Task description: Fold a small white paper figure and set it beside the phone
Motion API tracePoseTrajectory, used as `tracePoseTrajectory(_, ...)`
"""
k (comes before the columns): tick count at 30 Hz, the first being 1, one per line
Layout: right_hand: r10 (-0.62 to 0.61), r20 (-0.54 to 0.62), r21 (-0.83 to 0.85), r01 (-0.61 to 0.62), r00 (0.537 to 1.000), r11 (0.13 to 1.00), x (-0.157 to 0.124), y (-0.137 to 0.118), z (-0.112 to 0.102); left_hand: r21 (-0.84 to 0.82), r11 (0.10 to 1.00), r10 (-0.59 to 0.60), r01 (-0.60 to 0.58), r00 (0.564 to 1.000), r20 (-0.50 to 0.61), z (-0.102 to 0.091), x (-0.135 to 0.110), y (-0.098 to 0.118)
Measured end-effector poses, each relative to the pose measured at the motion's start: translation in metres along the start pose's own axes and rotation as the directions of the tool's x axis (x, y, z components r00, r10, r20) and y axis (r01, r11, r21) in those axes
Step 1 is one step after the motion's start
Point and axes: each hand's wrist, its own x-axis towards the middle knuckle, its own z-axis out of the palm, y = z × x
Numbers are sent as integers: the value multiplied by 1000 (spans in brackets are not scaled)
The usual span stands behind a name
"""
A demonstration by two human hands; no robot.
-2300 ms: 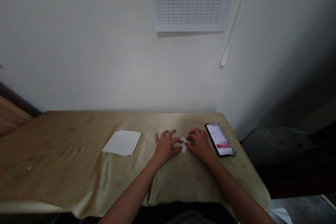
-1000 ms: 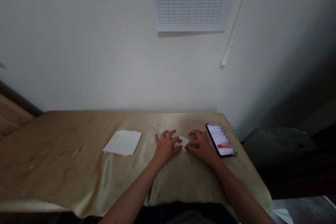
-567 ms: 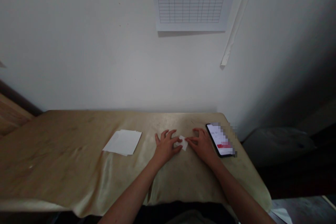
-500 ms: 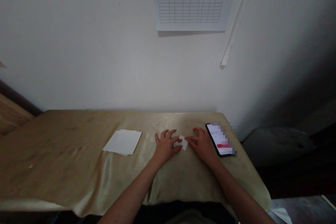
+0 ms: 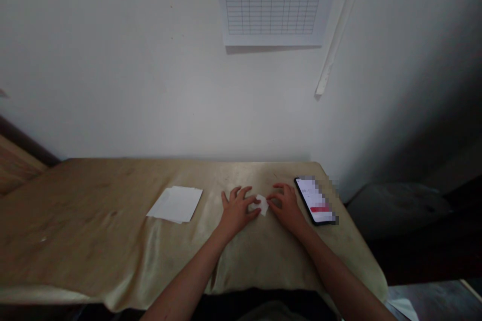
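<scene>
A small folded piece of white paper [image 5: 262,205] lies on the cloth-covered table between my two hands. My left hand [image 5: 239,208] holds its left side with thumb and index finger, the other fingers spread over the cloth. From the other side, the thumb and index finger of my right hand [image 5: 286,204] pinch the paper's right edge, while its remaining fingers are bent. The fingertips hide parts of the paper's edges, and its exact folds are too small to make out.
A loose stack of white paper sheets [image 5: 176,204] lies left of my hands. To the right, a phone [image 5: 313,199] with a lit screen rests near the edge of the table [image 5: 94,225]. Behind the table is a wall with a printed grid sheet [image 5: 273,5].
The fingers of my right hand have drawn in slightly at the paper's right edge. My left hand and the paper stay in nearly the same place.
</scene>
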Motion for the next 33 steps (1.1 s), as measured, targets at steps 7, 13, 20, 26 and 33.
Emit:
tracePoseTrajectory(7,29,57,-42,-26,998,999,6,-6,5,-3,1000,-4,4,1000,-2,0,0,0)
tracePoseTrajectory(13,1,89,-22,1,996,1000,4,-7,0,-2,1000,-11,11,1000,4,-1,1,1)
tracePoseTrajectory(20,-17,159,44,10,987,999,1,-5,-4,-4,1000,-18,18,1000,9,-1,1,1)
tracePoseTrajectory(26,-39,211,85,21,977,996,-3,-4,-8,-5,1000,-10,10,1000,7,-2,0,1)
tracePoseTrajectory(33,-63,246,98,40,967,994,-5,-5,-13,-6,1000,-6,6,1000,-6,2,1,-2)
